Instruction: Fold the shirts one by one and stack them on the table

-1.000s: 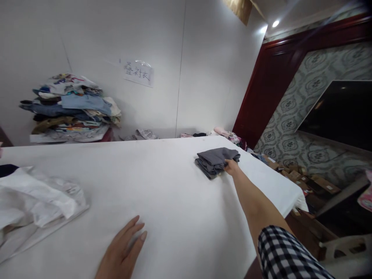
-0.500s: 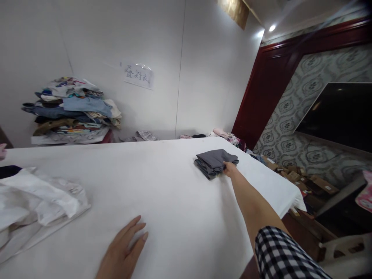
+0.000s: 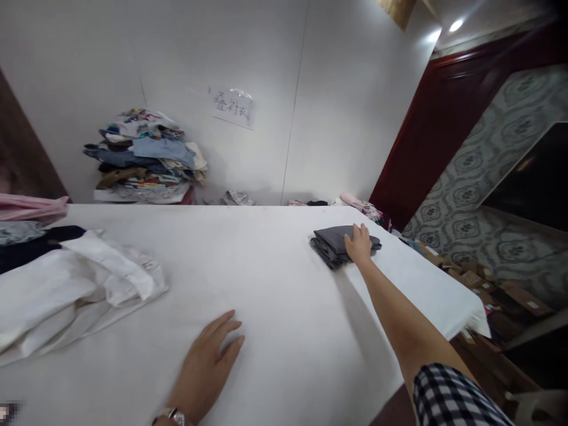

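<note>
Right hand (image 3: 359,245) flat, open on folded grey garment (image 3: 337,244); left hand (image 3: 208,367) open, flat on table (image 3: 275,296).

White panel walls (image 3: 346,89), a dark red wooden door frame (image 3: 426,136) and patterned wallpaper (image 3: 501,142) under a ceiling spotlight (image 3: 455,25).

Right arm bare below a black-and-white checked fabric sleeve (image 3: 457,396); left wrist carries a silver metal wristwatch (image 3: 171,416).
</note>
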`<action>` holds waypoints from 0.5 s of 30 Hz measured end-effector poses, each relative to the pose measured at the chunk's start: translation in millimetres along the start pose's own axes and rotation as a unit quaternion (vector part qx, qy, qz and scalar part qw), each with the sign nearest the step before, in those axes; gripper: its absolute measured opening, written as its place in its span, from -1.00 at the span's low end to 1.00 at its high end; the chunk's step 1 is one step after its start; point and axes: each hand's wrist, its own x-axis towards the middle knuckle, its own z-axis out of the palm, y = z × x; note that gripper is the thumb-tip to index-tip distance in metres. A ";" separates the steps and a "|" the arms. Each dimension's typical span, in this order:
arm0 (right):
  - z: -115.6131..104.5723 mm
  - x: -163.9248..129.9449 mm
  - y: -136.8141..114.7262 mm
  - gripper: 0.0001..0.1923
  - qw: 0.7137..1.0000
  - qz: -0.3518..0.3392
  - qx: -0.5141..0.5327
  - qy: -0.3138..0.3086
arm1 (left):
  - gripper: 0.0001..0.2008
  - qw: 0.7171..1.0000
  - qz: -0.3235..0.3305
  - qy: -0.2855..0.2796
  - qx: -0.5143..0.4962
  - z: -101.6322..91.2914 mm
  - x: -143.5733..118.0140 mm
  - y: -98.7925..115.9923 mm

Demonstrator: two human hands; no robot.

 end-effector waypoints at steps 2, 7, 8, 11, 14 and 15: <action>6.9 5.2 -1.5 -0.37 0.998 -0.001 -0.032 -0.056 | -0.70 1.000 0.009 0.007 0.005 0.1 -1.3 0.0; 30.6 8.9 22.4 -0.32 0.964 0.071 -0.051 -0.249 | -0.71 1.000 0.016 0.016 0.009 -1.4 -4.6 5.7; 34.4 9.3 27.9 -0.32 0.964 0.068 -0.047 -0.252 | -0.72 1.000 0.013 0.014 0.010 -2.5 -5.3 8.5; 40.9 12.5 37.3 -0.33 0.969 0.055 -0.036 -0.239 | -0.74 1.000 0.000 -0.001 0.014 -8.0 -6.4 19.0; 40.5 11.6 36.6 -0.36 0.978 0.048 -0.002 -0.204 | -0.74 0.999 -0.017 -0.020 0.022 -13.6 -6.0 27.1; 39.2 8.1 35.3 -0.38 0.982 0.044 0.013 -0.181 | -0.73 0.999 -0.020 -0.024 0.023 -14.7 -5.7 28.1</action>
